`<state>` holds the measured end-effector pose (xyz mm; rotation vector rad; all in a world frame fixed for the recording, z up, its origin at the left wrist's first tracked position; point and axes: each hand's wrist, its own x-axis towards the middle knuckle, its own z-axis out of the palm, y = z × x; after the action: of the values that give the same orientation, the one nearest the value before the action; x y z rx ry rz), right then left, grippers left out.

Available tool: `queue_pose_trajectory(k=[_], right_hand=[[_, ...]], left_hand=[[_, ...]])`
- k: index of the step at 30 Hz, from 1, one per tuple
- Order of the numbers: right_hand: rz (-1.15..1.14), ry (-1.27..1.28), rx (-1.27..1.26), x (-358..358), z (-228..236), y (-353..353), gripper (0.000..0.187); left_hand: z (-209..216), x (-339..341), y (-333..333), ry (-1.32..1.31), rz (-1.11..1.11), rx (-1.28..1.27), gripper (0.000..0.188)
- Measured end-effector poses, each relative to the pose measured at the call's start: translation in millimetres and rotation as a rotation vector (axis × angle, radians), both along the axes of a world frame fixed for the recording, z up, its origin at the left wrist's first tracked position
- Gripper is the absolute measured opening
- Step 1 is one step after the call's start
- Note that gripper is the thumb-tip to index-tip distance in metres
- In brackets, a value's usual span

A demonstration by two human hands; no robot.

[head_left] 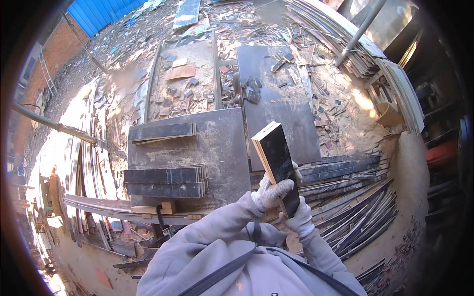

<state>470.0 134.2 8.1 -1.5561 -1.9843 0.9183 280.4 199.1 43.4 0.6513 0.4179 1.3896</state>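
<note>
Here both gloved hands grip one stack of black-faced rectangular plywood boards [276, 158], tilted upward: the left hand [269, 193] wraps its side, the right hand [299, 217] closes around its lower end. Beyond, left of the grip, a dusty dark metal table [222, 143] carries two piles of black plywood strips [165, 181].
</note>
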Motion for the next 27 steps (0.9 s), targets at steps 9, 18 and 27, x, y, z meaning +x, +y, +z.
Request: queue_pose_trajectory(k=[9,18,27], right_hand=[[-0.144,-0.471,-0.26,1.9,-18.3,54.6,0.059],[-0.039,-0.704,-0.549,-39.6,-40.0,137.6,0.065],[-0.017,-0.724,-0.605,-60.5,-52.0,177.1,0.076]], left_hand=[[-91.3,-7.0,73.0,0.983,0.217,-0.635,0.042],[-212.8,-33.5,155.7,0.815,0.0,-0.959,0.053],[-247.4,-57.5,191.7,0.924,-0.002,-0.919,0.052]])
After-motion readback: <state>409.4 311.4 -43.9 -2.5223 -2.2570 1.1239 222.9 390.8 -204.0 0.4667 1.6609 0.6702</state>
